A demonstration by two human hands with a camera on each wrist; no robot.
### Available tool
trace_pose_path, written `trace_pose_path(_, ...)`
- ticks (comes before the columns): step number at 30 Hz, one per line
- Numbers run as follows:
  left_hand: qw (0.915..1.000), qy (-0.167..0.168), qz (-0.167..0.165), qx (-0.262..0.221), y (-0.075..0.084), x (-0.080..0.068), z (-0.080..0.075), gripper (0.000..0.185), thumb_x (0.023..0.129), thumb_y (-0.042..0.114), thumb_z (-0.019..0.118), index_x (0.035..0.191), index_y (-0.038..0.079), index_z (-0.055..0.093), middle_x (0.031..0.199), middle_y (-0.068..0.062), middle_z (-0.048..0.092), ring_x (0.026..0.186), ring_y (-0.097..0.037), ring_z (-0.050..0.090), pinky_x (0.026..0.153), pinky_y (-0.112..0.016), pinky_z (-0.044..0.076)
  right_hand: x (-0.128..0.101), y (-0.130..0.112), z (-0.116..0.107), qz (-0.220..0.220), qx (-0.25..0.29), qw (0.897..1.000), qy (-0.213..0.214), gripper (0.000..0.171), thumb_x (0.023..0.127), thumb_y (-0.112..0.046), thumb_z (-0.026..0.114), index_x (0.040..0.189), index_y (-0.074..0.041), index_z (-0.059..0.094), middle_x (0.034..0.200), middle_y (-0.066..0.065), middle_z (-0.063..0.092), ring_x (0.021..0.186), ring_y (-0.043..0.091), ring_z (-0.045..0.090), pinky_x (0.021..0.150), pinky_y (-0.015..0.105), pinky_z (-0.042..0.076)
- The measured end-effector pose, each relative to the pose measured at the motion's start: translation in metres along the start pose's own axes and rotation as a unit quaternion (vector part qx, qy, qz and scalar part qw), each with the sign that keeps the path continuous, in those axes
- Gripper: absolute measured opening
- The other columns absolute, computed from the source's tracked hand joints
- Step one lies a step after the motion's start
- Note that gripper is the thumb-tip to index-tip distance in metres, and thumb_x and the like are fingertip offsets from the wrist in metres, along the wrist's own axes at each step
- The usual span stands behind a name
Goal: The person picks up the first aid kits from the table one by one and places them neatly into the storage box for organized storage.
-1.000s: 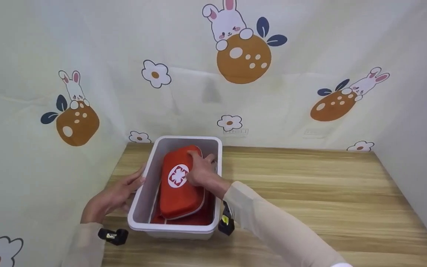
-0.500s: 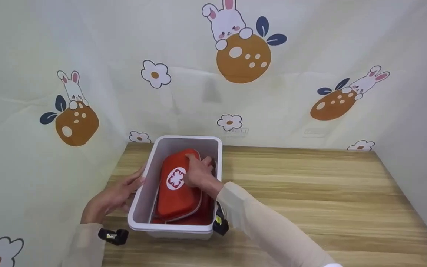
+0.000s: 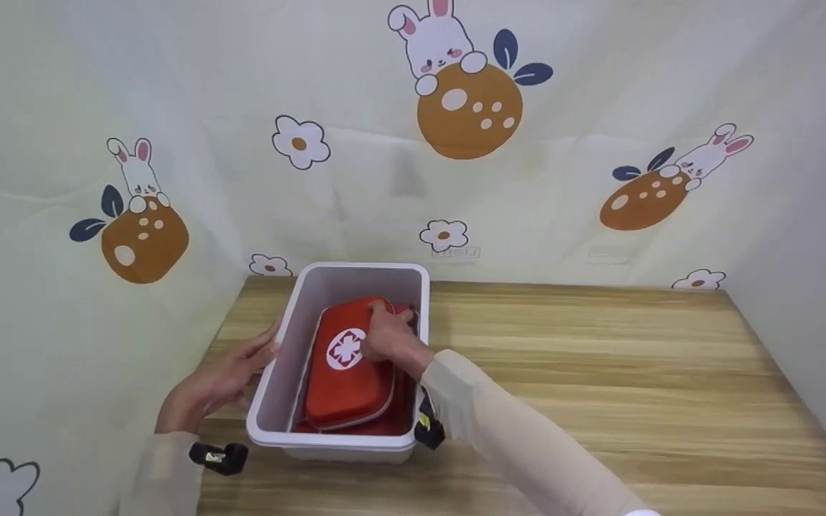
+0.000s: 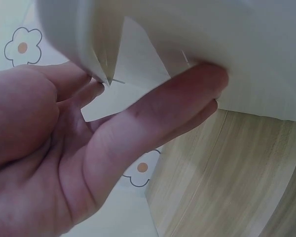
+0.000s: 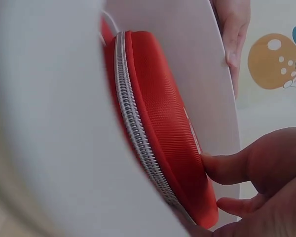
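A red zippered first-aid case (image 3: 355,390) with a white cross emblem lies slightly askew inside a white plastic bin (image 3: 341,439). Its metal zipper (image 5: 133,116) shows along the edge in the right wrist view. My right hand (image 3: 391,338) grips the case's far right side, thumb on the top and fingers around the edge. Beneath the case, more red material (image 3: 400,416) is partly visible. My left hand (image 3: 230,369) touches the bin's left rim and outer wall; its fingers look fairly straight in the left wrist view.
The bin stands on a wood-grain tabletop (image 3: 585,373), near the back edge and left side. Pale fabric walls (image 3: 355,201) printed with rabbits, oranges and flowers enclose the back and sides. A black wrist camera (image 3: 219,457) is strapped on each arm.
The case has sunk lower in the bin, its far end shifting toward the near side, with my right hand still gripping it. My left hand and the bin stay put.
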State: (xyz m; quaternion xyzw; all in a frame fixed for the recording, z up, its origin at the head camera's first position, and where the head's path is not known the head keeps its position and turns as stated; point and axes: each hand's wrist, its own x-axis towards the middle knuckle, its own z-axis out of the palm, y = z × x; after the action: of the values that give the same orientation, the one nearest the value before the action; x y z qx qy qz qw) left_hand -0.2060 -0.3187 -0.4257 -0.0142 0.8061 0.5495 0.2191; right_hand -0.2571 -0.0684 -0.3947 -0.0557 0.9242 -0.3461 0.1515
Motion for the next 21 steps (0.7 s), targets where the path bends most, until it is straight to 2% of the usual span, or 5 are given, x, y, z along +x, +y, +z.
trace_pose_path(10, 0.9998, -0.012, 0.005, -0.012, 0.0015, 0.0011, -0.0004, 0.069, 0.105, 0.044, 0.045, 0.161, 0.032, 0.005, 0.148, -0.036, 0.037, 0.124, -0.042, 0.056, 0.079, -0.056, 0.061, 0.0018, 0.0038, 0.0018, 0.01, -0.044, 0.999, 0.014, 0.061, 0.081, 0.001, 0.067, 0.137, -0.006, 0.045, 0.127, 0.034, 0.044, 0.104, 0.039, 0.06, 0.089, 0.043, 0.058)
trace_pose_path(15, 1.0, -0.006, -0.001, -0.004, 0.0016, -0.0006, -0.0027, 0.069, 0.105, 0.046, 0.045, 0.161, 0.033, 0.007, 0.149, -0.034, 0.036, 0.125, -0.042, 0.055, 0.078, -0.056, 0.061, -0.0006, 0.0026, 0.0045, 0.006, -0.062, 0.998, 0.014, 0.056, 0.081, 0.002, 0.068, 0.132, -0.001, 0.047, 0.127, 0.035, 0.044, 0.101, 0.037, 0.062, 0.087, 0.042, 0.058)
trace_pose_path(21, 1.0, -0.001, -0.004, -0.002, 0.0007, -0.0016, -0.0015, 0.069, 0.104, 0.046, 0.047, 0.16, 0.036, 0.009, 0.152, -0.031, 0.034, 0.128, -0.045, 0.053, 0.08, -0.057, 0.061, -0.0015, 0.0043, 0.0069, -0.02, -0.124, 0.992, 0.0, 0.042, 0.083, -0.003, 0.067, 0.122, 0.006, 0.053, 0.117, 0.029, 0.057, 0.111, 0.036, 0.051, 0.089, 0.039, 0.057)
